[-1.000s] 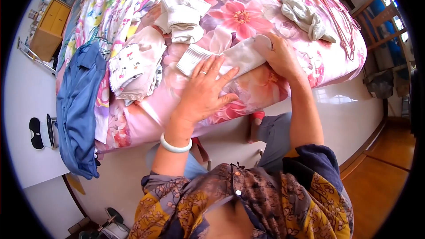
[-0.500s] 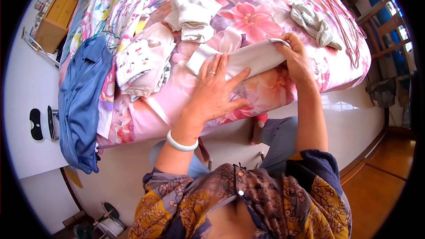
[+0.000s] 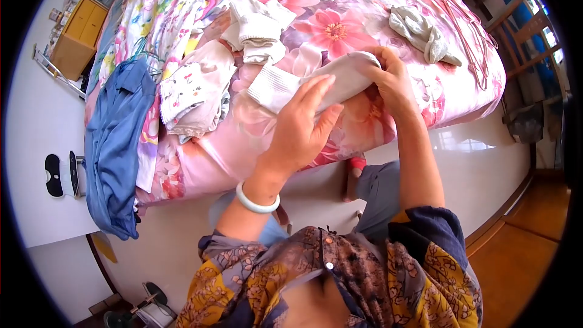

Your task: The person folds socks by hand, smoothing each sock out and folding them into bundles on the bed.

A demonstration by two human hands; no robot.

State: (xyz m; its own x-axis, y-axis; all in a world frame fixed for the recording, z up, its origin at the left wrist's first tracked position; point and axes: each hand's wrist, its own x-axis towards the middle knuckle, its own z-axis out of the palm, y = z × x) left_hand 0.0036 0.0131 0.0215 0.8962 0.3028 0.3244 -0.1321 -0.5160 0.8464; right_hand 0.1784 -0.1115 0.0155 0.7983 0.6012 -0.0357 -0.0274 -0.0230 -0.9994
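A pair of white socks, or one sock [image 3: 346,79], stretches over the floral bedspread, its ribbed cuff pointing left. My right hand [image 3: 392,79] pinches the toe end, thumb and fingers closed on it and the toe bent up a little. Along the lower edge of the sock is my left hand [image 3: 303,124], thumb apart from the fingers, with nothing gripped; whether its fingertips touch the fabric I cannot tell. Just beyond the cuff lie folded white socks [image 3: 258,27]. A crumpled grey sock pile [image 3: 422,33] rests to the right of my right hand.
Folded light-coloured clothes [image 3: 194,94] lie on the bedspread [image 3: 243,158] at left. A blue garment [image 3: 118,146] hangs over the bed's left edge. Pink wire hangers [image 3: 464,30] lie at the right edge. A wooden chair [image 3: 525,36] stands behind them.
My left hand has lifted and turned from lying flat on the sock to being on edge beside it. The toe end in my right hand has curled upward.
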